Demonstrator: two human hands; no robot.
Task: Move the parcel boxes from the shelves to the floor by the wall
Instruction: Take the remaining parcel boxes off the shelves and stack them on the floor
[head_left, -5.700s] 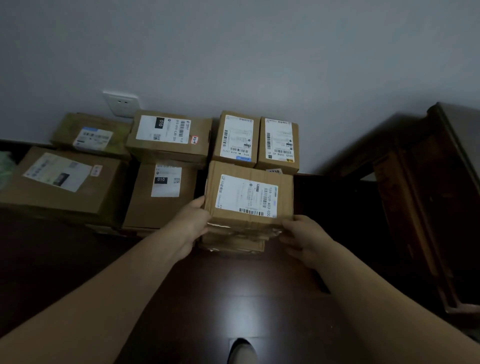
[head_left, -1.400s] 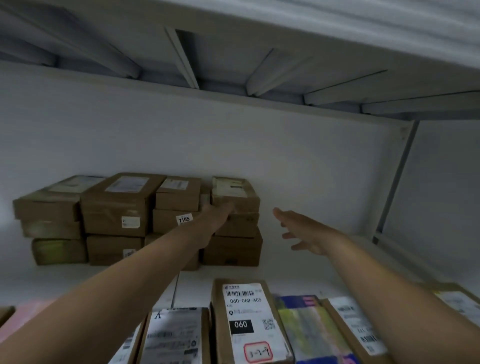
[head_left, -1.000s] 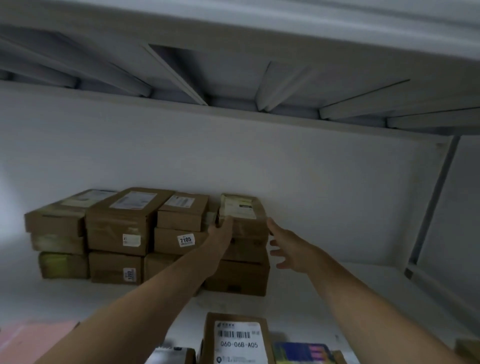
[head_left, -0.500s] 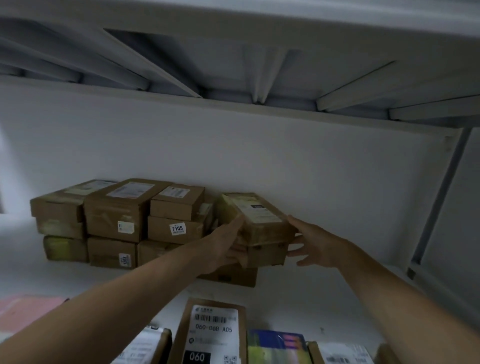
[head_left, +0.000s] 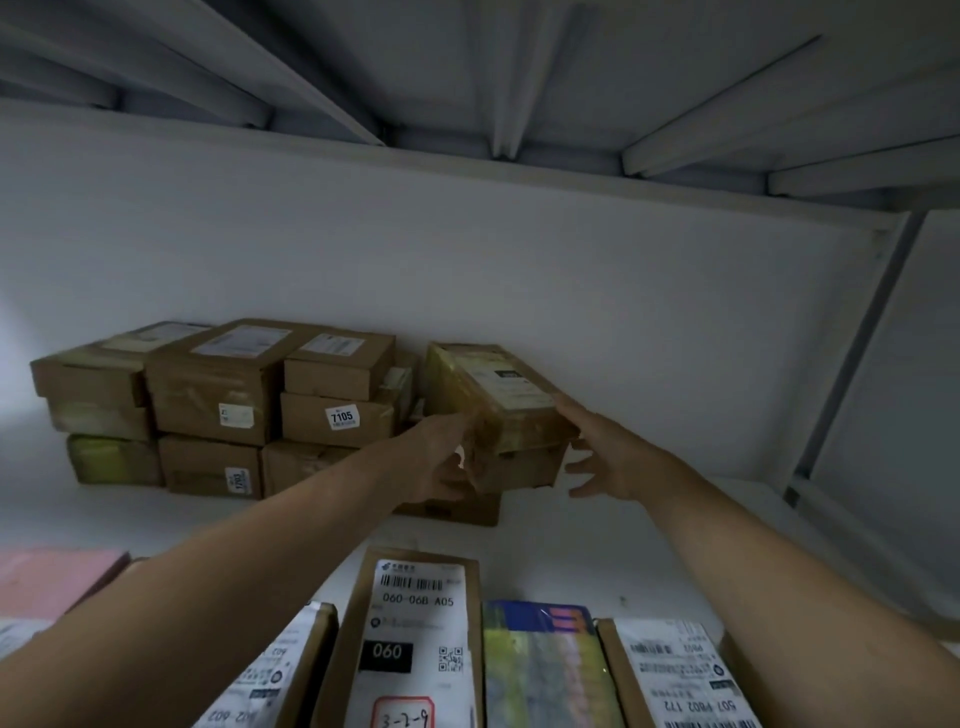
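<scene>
A stack of brown parcel boxes stands at the back of the white shelf (head_left: 649, 540). The top taped parcel box (head_left: 493, 389) lies skewed, its near end sticking out past the box under it (head_left: 530, 467). My left hand (head_left: 434, 460) grips the near left corner of the top box, with the thumb on its front. My right hand (head_left: 615, 452) has its fingers spread, and the index finger lies along the box's right edge. A third box (head_left: 457, 512) sits at the bottom of the stack.
More brown boxes (head_left: 223, 384), one labelled 7105 (head_left: 337, 418), are stacked to the left against the wall. A row of labelled parcels (head_left: 415, 639) lies along the shelf front, below my arms. A pink parcel (head_left: 52, 577) sits front left. A shelf board (head_left: 519, 93) runs close overhead.
The top box has slid a little further toward me and turned more askew. My right hand has come up against its right edge. Earlier I was at the floor stack by the wall.
</scene>
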